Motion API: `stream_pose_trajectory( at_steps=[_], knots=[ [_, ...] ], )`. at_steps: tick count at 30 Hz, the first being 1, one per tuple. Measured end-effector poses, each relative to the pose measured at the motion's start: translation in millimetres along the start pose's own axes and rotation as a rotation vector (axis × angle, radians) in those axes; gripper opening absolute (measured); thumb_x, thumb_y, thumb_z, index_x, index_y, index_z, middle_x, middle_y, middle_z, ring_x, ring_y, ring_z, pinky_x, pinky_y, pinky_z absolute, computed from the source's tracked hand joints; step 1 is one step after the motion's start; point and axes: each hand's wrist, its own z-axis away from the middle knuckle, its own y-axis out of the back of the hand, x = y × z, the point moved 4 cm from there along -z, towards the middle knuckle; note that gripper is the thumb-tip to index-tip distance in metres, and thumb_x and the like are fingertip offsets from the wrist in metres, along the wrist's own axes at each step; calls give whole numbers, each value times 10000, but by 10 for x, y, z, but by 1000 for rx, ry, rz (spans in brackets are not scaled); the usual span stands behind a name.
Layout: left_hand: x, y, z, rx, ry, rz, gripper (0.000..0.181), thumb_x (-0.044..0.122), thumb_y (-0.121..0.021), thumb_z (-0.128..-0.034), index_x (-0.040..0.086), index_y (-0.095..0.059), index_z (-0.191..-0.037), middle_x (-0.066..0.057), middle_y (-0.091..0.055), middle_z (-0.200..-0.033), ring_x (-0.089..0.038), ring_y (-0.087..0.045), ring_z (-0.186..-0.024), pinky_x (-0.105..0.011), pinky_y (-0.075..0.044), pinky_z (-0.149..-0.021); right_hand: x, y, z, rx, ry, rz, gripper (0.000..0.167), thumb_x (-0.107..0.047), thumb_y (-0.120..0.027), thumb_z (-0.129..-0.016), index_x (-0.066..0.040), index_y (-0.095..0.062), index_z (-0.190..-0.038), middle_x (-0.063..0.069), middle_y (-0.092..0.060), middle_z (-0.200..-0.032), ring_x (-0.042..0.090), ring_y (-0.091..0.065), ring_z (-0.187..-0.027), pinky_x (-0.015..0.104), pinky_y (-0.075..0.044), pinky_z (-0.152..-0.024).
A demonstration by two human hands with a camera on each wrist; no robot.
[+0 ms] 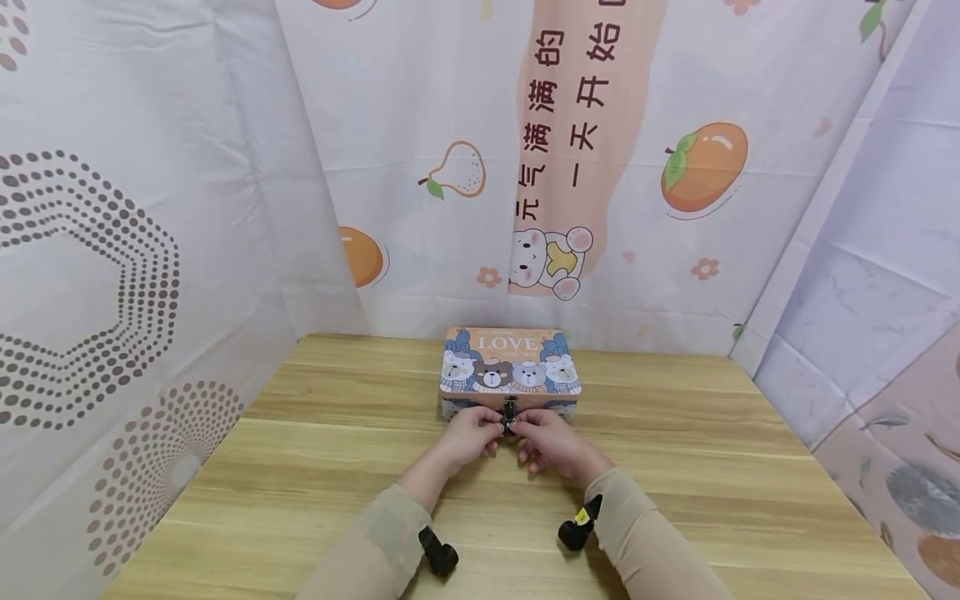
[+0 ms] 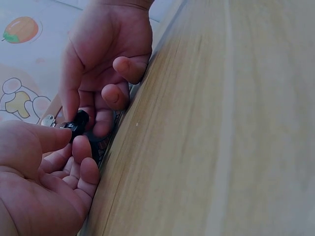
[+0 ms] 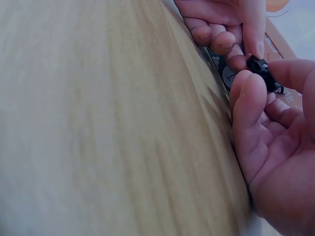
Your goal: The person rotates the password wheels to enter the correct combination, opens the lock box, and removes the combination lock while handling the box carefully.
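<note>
A rectangular box (image 1: 510, 363) with a bear-print lid marked LOVE lies closed at the table's back. At its front clasp is a small black lock-like piece (image 1: 509, 413), also in the left wrist view (image 2: 77, 125). My left hand (image 1: 467, 437) pinches this black piece (image 3: 261, 71) from the left between thumb and fingers. From the right, my right hand (image 1: 557, 443) pinches it too. Both hands are close together in front of the box, other fingers loosely curled. Fingers hide parts of the black piece and clasp.
The wood-grain table (image 1: 337, 467) extends around the box and arms. Behind it hangs a printed curtain (image 1: 420, 250), with more patterned cloth on the left (image 1: 225, 275) and right. Small black devices are strapped to the left wrist (image 1: 438, 553) and right wrist (image 1: 579, 527).
</note>
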Motion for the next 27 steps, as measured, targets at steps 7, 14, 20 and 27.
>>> stream_pose_trajectory(
  at_steps=[7, 14, 20, 27],
  knots=[
    [0, -8, 2, 7, -5, -9, 158, 55, -611, -992, -52, -643, -1103, -159, -672, -843, -158, -614, -674, -270, -519, -594, 17, -2, -2, 14, 0, -3, 275, -183, -557, -1044, 59, -610, -1161, 147, -646, -1003, 147, -589, -633, 250, -516, -485],
    [-28, -7, -8, 14, -5, -25, 150, 59, -607, -996, -44, -647, -1097, -136, -663, -842, -154, -611, -673, -264, -510, -593, 29, -11, -18, 15, 13, 0, 272, -173, -553, -1041, 63, -620, -1160, 147, -652, -995, 141, -585, -615, 235, -498, -476],
    [-28, -8, -5, 6, -6, -36, 154, 61, -603, -996, -46, -644, -1100, -135, -663, -818, -157, -613, -669, -267, -510, -592, 29, -9, -25, 3, 8, 12, 264, -156, -528, -1043, 61, -624, -1160, 147, -662, -1004, 132, -580, -606, 236, -498, -470],
    [-28, -21, -23, 11, -4, -38, 162, 56, -606, -991, -52, -647, -1104, -115, -657, -823, -154, -611, -663, -267, -517, -588, 46, 3, -37, -1, 10, 22, 270, -161, -515, -1052, 60, -622, -1165, 140, -666, -1014, 128, -579, -605, 235, -499, -470]
  ],
)
